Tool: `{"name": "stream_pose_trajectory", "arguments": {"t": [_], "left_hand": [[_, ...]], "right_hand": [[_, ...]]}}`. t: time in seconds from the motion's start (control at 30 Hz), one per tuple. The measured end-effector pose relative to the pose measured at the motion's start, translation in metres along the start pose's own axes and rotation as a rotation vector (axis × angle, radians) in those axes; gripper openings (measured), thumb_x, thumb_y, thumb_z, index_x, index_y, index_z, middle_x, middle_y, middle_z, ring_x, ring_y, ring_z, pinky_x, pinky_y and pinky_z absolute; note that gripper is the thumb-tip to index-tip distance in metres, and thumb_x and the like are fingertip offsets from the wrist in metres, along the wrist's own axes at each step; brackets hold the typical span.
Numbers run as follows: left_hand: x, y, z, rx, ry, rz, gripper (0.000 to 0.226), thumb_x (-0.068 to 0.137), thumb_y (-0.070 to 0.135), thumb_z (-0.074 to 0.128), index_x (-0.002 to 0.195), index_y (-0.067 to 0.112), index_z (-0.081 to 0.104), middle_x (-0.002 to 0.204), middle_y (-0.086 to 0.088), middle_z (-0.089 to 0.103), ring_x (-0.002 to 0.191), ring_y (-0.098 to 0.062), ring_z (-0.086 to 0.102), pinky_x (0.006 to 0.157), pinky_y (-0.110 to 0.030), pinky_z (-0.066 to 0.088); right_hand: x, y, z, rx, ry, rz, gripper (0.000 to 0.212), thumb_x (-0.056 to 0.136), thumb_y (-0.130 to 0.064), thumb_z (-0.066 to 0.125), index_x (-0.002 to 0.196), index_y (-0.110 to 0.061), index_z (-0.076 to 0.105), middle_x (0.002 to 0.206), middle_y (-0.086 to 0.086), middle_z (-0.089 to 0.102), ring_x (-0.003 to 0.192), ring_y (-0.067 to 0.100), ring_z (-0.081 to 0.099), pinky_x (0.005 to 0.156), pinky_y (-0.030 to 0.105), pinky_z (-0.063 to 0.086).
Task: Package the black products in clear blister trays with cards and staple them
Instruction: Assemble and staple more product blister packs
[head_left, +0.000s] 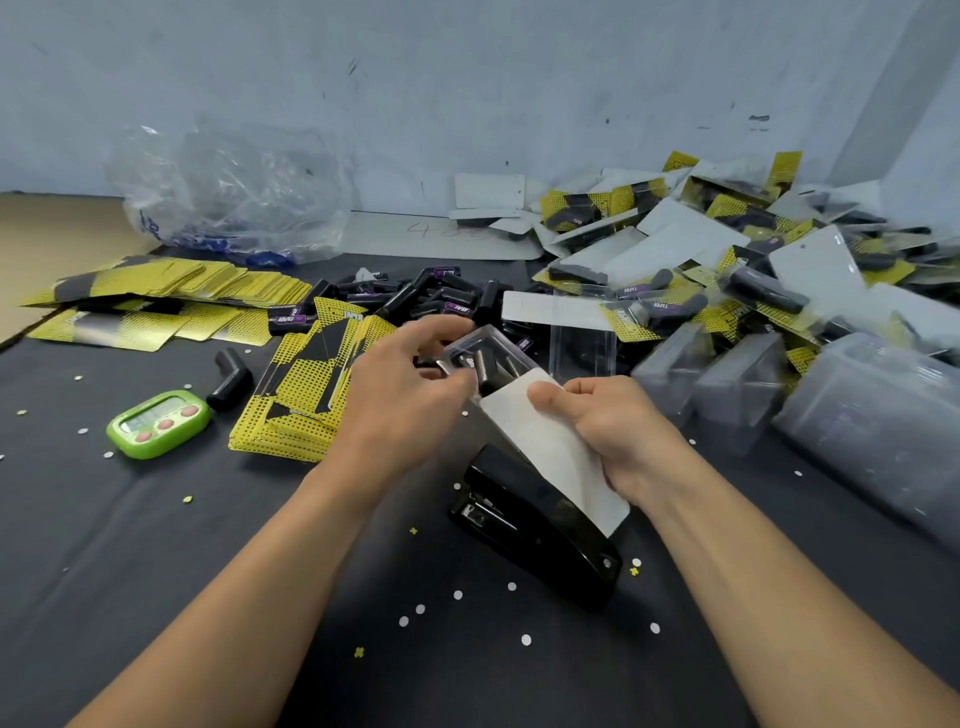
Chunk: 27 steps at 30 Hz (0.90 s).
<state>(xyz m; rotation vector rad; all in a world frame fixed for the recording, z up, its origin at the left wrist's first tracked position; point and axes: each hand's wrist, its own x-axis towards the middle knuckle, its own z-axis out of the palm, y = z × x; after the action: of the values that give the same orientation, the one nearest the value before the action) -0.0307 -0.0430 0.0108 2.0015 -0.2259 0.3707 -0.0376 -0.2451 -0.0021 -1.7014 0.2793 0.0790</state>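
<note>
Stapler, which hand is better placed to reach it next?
Probably the right hand: it holds the white card just over the stapler, while the left hand pinches the blister tray farther away.

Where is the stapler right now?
The black stapler lies centre-low in the head view, partly covered by the white card that the right hand holds.

"TAPER" is printed at the head of the top yellow-and-black card (347, 325) in the stack left of centre. The same word stands in white on the purple labels of the loose black products (458, 307) in the middle pile, and it repeats on the packed cards (631, 292) at right. The white sheet (441, 236) at the back bears a handwritten "4", the rest illegible. The green timer (158, 423) display is unreadable.
</note>
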Motion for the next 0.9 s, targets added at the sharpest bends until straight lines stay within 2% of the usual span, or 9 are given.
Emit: {"name": "stream_pose_trajectory", "arguments": {"t": [0.13, 0.23, 0.33, 0.4, 0.5, 0.53, 0.73, 0.8, 0.9], "left_hand": [[0.003, -0.007, -0.001, -0.029, -0.265, -0.248, 0.104, 0.064, 0.065, 0.075, 0.156, 0.043, 0.032, 0.158, 0.014, 0.041, 0.138, -0.006, 0.044, 0.113, -0.037, 0.038], [0.001, -0.007, 0.002, -0.010, -0.279, -0.237, 0.123, 0.048, 0.052, 0.090, 0.155, 0.045, 0.030, 0.146, 0.007, 0.051, 0.128, -0.011, 0.054, 0.104, -0.033, 0.046], [0.005, -0.010, -0.004, -0.047, -0.173, -0.224, 0.091, 0.054, 0.026, 0.099, 0.133, 0.043, 0.058, 0.114, 0.010, 0.069, 0.097, -0.004, 0.065, 0.088, -0.034, 0.057], [0.006, -0.012, -0.008, -0.119, -0.154, -0.241, 0.063, 0.061, 0.014, 0.097, 0.113, 0.036, 0.072, 0.098, 0.011, 0.075, 0.078, -0.004, 0.067, 0.076, -0.034, 0.058], [0.004, -0.009, -0.010, -0.211, -0.149, -0.277, 0.047, 0.073, 0.004, 0.090, 0.105, 0.035, 0.075, 0.102, 0.003, 0.078, 0.089, -0.015, 0.075, 0.076, -0.036, 0.063], [0.005, -0.008, -0.010, -0.250, -0.147, -0.283, 0.046, 0.077, 0.002, 0.087, 0.104, 0.037, 0.074, 0.107, 0.003, 0.078, 0.093, -0.015, 0.076, 0.075, -0.032, 0.063], [0.006, -0.002, -0.012, -0.375, -0.096, -0.326, 0.034, 0.089, 0.003, 0.077, 0.113, 0.026, 0.076, 0.111, 0.002, 0.071, 0.083, -0.013, 0.074, 0.067, -0.026, 0.062], [0.006, -0.001, -0.013, -0.443, -0.175, -0.337, 0.037, 0.089, 0.008, 0.078, 0.123, 0.021, 0.072, 0.115, 0.001, 0.070, 0.083, -0.007, 0.075, 0.069, -0.026, 0.061], [0.004, 0.000, -0.013, -0.511, -0.343, -0.328, 0.050, 0.085, 0.007, 0.082, 0.128, 0.023, 0.061, 0.125, -0.007, 0.068, 0.101, -0.022, 0.075, 0.075, -0.032, 0.062]], "right_hand": [[-0.004, -0.001, 0.006, -0.043, -0.045, -0.084, 0.040, 0.078, -0.034, 0.088, 0.070, -0.014, 0.054, 0.066, 0.009, 0.055, 0.059, 0.021, 0.048, 0.057, 0.031, 0.035], [-0.006, -0.004, 0.005, -0.118, -0.094, -0.156, 0.044, 0.076, -0.037, 0.089, 0.066, -0.012, 0.054, 0.064, 0.008, 0.046, 0.059, 0.021, 0.042, 0.059, 0.035, 0.032], [-0.009, -0.007, -0.002, -0.295, -0.158, -0.178, 0.054, 0.077, -0.044, 0.087, 0.052, -0.020, 0.045, 0.055, -0.002, 0.038, 0.055, 0.014, 0.033, 0.060, 0.033, 0.028], [-0.011, -0.009, -0.012, -0.358, -0.257, -0.173, 0.042, 0.082, -0.038, 0.084, 0.059, -0.013, 0.058, 0.059, 0.002, 0.051, 0.060, 0.012, 0.044, 0.067, 0.033, 0.036], [-0.017, -0.012, -0.027, -0.363, -0.364, -0.136, 0.006, 0.087, -0.017, 0.079, 0.082, -0.013, 0.077, 0.090, 0.008, 0.077, 0.082, 0.012, 0.067, 0.088, 0.034, 0.050], [-0.017, -0.010, -0.031, -0.312, -0.368, -0.122, 0.007, 0.087, -0.010, 0.076, 0.084, -0.015, 0.079, 0.094, 0.007, 0.079, 0.085, 0.014, 0.071, 0.090, 0.033, 0.052], [-0.013, -0.004, -0.034, -0.003, -0.172, -0.027, 0.011, 0.090, -0.003, 0.072, 0.099, -0.005, 0.077, 0.102, 0.015, 0.079, 0.082, 0.022, 0.074, 0.065, 0.028, 0.056], [-0.010, -0.002, -0.035, 0.026, -0.097, -0.049, 0.008, 0.089, -0.006, 0.074, 0.096, -0.005, 0.078, 0.101, 0.014, 0.079, 0.085, 0.023, 0.074, 0.069, 0.030, 0.056], [-0.009, 0.002, -0.036, -0.006, -0.062, -0.066, 0.010, 0.082, -0.014, 0.082, 0.090, -0.007, 0.080, 0.095, 0.011, 0.080, 0.083, 0.021, 0.075, 0.075, 0.032, 0.055]]}}
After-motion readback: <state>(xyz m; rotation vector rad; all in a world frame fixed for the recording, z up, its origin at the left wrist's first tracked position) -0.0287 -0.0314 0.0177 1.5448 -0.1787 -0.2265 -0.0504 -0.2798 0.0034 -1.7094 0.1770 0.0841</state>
